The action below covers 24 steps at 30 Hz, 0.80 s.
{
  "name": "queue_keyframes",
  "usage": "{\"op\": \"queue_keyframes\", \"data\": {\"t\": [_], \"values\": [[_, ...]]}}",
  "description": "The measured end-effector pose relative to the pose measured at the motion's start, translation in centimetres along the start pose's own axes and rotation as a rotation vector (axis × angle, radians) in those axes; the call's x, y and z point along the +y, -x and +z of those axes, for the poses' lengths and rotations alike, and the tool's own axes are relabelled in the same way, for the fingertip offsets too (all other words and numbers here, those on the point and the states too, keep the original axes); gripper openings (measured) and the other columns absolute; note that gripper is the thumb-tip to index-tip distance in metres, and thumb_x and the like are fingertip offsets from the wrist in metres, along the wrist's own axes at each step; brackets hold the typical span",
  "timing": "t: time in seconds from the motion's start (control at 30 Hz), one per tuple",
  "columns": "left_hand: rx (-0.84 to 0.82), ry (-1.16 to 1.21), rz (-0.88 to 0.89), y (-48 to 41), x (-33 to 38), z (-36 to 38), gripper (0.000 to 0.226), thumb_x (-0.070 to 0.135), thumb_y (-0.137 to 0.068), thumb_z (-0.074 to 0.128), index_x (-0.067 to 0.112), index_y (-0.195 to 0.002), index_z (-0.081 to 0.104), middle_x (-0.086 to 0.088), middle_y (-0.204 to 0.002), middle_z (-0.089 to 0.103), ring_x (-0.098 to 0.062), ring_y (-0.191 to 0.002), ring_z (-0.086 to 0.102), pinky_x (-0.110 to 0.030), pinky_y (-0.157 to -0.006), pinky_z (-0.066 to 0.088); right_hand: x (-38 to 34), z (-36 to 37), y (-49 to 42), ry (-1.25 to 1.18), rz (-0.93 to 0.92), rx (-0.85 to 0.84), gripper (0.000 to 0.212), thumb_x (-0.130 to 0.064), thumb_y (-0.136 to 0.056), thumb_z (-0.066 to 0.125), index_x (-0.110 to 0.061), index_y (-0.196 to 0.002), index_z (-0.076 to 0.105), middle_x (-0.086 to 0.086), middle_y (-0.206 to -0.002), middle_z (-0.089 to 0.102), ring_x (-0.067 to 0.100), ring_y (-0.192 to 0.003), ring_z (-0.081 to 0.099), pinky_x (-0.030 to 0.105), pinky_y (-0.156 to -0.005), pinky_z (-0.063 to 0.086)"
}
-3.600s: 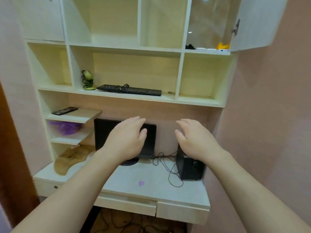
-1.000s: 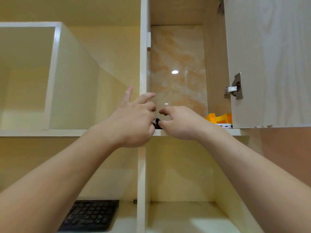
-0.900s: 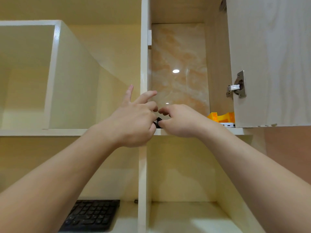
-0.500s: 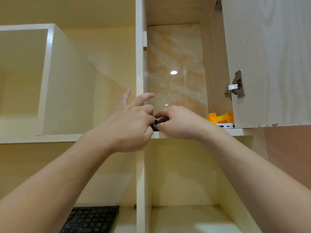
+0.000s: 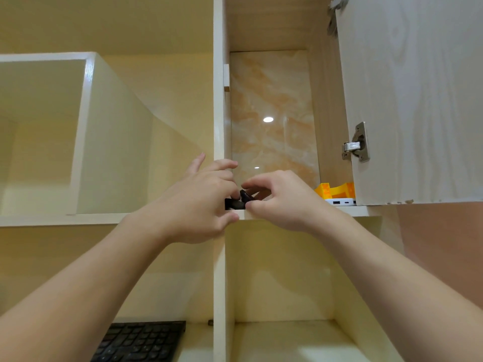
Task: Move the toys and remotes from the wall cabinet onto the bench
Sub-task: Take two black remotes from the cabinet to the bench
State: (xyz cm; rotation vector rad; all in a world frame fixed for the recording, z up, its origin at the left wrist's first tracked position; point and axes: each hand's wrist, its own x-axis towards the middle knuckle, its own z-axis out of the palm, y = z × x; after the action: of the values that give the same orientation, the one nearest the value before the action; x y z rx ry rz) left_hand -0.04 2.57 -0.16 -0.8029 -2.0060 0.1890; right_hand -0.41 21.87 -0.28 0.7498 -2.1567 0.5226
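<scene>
Both hands reach up to the front edge of the open wall cabinet's shelf (image 5: 350, 209). My right hand (image 5: 279, 199) pinches a small black object (image 5: 245, 196) between thumb and fingers, its end tilted up. My left hand (image 5: 201, 202) touches a flat black piece (image 5: 234, 204) lying at the shelf's left front corner; most of both black items is hidden by my fingers. Further right on the same shelf sit an orange-yellow toy (image 5: 335, 189) and a flat white device (image 5: 341, 202), partly behind the door.
The cabinet door (image 5: 413, 100) stands open at the right, with a metal hinge (image 5: 356, 146). A white upright divider (image 5: 219, 100) runs just left of my hands. A black keyboard (image 5: 142, 340) lies on the lower left shelf. Pink wall at the far right.
My hands came up from the desk to the cabinet shelf. Over the last second my right fingers closed on the black object and tipped its end upward; the left hand stays beside it.
</scene>
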Motion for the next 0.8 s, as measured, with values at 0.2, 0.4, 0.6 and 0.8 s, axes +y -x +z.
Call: {"op": "queue_keyframes", "data": {"t": [0.2,0.4,0.6,0.8], "values": [[0.066,-0.015,0.002,-0.1,0.6,-0.4,0.022,0.043,-0.085,0.068,0.028,-0.100,0.068,0.015,-0.101,0.061,-0.006,-0.133,0.035,-0.039,-0.120,-0.001,-0.2,0.2,1.1,0.008,-0.069,0.051,0.032,-0.031,-0.076,0.066,-0.028,-0.108,0.068,-0.011,-0.093,0.071,0.010,-0.090,0.065,0.038,-0.077,0.054],[0.216,-0.020,0.038,0.3,1.0,-0.6,0.013,0.036,-0.082,0.072,0.026,-0.089,0.070,0.011,-0.088,0.064,-0.014,-0.102,0.054,-0.029,-0.107,0.024,-0.7,0.1,1.9,0.010,-0.129,0.135,0.025,-0.026,-0.079,0.066,-0.026,-0.104,0.071,-0.009,-0.092,0.071,0.010,-0.088,0.064,0.038,-0.078,0.053],[0.327,0.043,0.050,1.4,1.9,-0.7,0.014,0.035,-0.081,0.063,0.022,-0.086,0.066,0.010,-0.078,0.062,-0.015,-0.072,0.053,-0.027,-0.064,0.035,-1.5,0.1,2.9,0.018,-0.207,0.244,0.024,-0.028,-0.076,0.058,-0.023,-0.096,0.071,-0.005,-0.084,0.071,0.018,-0.081,0.063,0.040,-0.069,0.052],[0.344,0.138,0.018,1.9,2.6,-1.0,0.014,0.022,-0.076,0.066,0.018,-0.089,0.066,0.006,-0.079,0.064,-0.014,-0.063,0.049,-0.034,-0.053,0.046,-1.9,-0.2,4.0,-0.002,-0.261,0.328,0.023,-0.026,-0.075,0.060,-0.020,-0.095,0.071,-0.004,-0.082,0.071,0.019,-0.079,0.063,0.040,-0.068,0.052]]}}
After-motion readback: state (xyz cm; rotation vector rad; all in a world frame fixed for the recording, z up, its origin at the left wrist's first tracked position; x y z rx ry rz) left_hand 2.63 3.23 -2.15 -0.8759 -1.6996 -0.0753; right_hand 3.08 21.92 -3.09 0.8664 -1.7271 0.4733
